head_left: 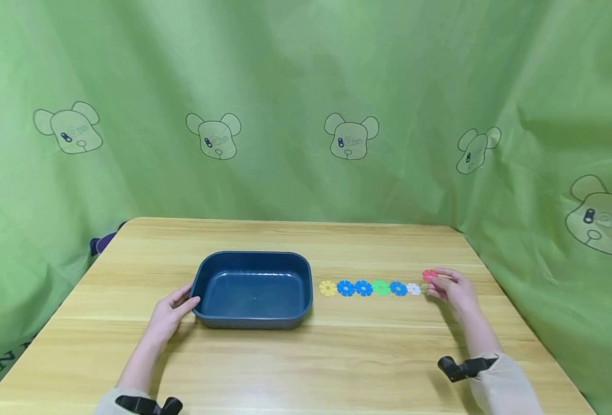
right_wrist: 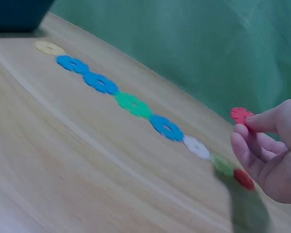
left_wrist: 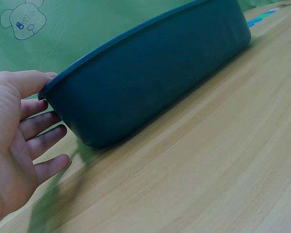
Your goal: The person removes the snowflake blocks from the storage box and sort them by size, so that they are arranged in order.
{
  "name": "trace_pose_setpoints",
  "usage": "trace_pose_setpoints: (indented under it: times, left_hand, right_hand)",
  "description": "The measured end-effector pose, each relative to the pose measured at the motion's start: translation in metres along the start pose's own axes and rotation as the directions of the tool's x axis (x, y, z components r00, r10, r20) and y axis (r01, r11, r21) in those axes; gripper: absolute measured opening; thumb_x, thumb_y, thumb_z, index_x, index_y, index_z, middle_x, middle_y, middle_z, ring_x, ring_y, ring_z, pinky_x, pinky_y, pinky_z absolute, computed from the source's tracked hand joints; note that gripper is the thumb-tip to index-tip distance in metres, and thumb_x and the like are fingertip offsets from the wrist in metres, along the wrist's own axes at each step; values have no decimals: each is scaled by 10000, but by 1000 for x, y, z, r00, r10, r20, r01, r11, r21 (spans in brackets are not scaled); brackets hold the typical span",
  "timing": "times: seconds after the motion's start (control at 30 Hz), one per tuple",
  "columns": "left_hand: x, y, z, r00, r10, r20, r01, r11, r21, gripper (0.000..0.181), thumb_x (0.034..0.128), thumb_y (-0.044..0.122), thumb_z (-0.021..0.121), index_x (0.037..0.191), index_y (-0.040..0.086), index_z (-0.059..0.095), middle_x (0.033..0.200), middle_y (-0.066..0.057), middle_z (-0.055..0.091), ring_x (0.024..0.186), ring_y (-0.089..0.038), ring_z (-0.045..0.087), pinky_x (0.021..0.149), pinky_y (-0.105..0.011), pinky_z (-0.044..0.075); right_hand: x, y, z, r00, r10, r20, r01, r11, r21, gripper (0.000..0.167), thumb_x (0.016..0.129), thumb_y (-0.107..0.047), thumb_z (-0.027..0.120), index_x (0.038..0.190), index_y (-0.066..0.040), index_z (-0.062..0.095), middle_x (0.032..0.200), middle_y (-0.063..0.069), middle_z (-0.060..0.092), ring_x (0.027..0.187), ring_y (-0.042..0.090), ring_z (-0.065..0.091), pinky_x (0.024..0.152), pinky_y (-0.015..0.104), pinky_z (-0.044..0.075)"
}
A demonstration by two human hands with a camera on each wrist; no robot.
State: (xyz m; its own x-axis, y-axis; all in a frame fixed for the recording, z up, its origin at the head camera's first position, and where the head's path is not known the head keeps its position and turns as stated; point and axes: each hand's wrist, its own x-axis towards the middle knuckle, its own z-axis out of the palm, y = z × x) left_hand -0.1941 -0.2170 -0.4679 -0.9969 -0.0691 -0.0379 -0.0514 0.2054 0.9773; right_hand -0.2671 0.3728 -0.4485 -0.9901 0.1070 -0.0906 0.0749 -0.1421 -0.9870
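Note:
My left hand (head_left: pixel 166 318) holds the left rim of a dark blue plastic tub (head_left: pixel 254 295), thumb over the edge and fingers spread along the outside wall. My right hand (head_left: pixel 457 293) pinches a pink-red snowflake disc (right_wrist: pixel 240 114) between thumb and fingers, raised above the table. Below it lies the right end of a row of such discs: a red one (right_wrist: pixel 244 179), a light green one (right_wrist: pixel 222 165) and a white one (right_wrist: pixel 197 147). Farther left in the row come blue (head_left: pixel 398 288), green (head_left: pixel 381 287), more blue and yellow (head_left: pixel 328 288) discs. The inside of the tub shows no contents.
The row runs from beside the tub's right wall toward the right side of the wooden table (head_left: pixel 295 369). A green curtain (head_left: pixel 285 184) with printed bear heads hangs behind and beside it. Something purple (head_left: pixel 101 243) shows past the table's left edge.

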Motion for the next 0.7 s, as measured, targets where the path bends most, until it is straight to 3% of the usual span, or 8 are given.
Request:
trace_pose_setpoints:
  times: [0.13,0.3,0.53,0.6,0.7]
  left_hand:
    - [0,1,0,1000,6,-5,-6,1000,6,542,923,200,583,1387,-7,395,1374,-199,430,1230,-189,417,857,-71,348]
    - [-1,1,0,1000,5,-15,-5,1000,11,531,922,186,583,1380,-13,402,1372,-198,433,1235,-207,412,856,-67,347]
    - [-1,2,1,1000,-10,-14,10,1000,8,540,925,187,578,1391,-7,386,1391,-185,412,1272,-255,373,865,-67,334]
    - [-1,2,0,1000,-14,-12,14,1000,5,543,926,183,577,1394,-8,381,1396,-185,406,1276,-259,370,866,-68,333]
    - [-1,2,0,1000,-18,-10,18,1000,7,549,927,188,575,1398,-8,372,1400,-188,400,1279,-261,369,865,-68,329]
  right_hand:
    - [0,3,-18,996,22,-88,-18,998,56,195,889,33,561,893,-150,629,746,9,690,668,108,653,641,222,535]
    - [3,7,-37,981,64,-183,-58,997,41,240,891,17,567,843,-197,666,717,-13,689,645,97,654,628,226,536]
    - [6,9,-53,922,77,-378,-114,990,-78,219,854,-1,620,742,-189,620,594,-69,639,550,58,621,518,223,524]
    - [6,11,-57,907,71,-415,-135,983,-125,232,849,3,615,714,-186,605,567,-79,615,522,49,604,497,223,519]
    - [7,13,-60,899,67,-433,-159,971,-179,272,846,0,616,662,-201,608,545,-76,601,499,47,593,490,230,520]
